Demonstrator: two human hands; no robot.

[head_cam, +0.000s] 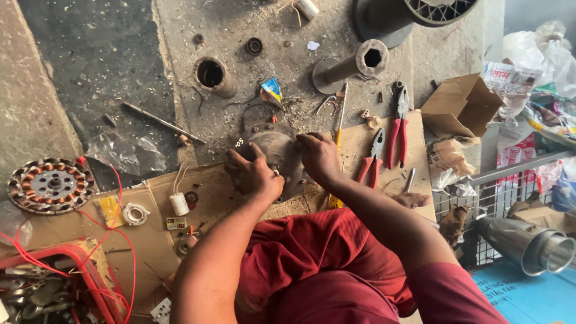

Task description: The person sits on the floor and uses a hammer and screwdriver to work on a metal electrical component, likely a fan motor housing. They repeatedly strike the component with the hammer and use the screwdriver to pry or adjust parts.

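Both hands gripped a round grey motor housing (273, 153) lying on cardboard (216, 204) at the floor's edge. The left hand (255, 174) curled over its near rim, fingers spread; the right hand (318, 156) pinched its right edge. Red pliers (396, 129) lay just right — a copper-wound stator (51, 185) well left, on gritty concrete (108, 54).

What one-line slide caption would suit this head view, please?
Both hands, left hand and right hand, rest on a round metal motor housing beside red-handled pliers.
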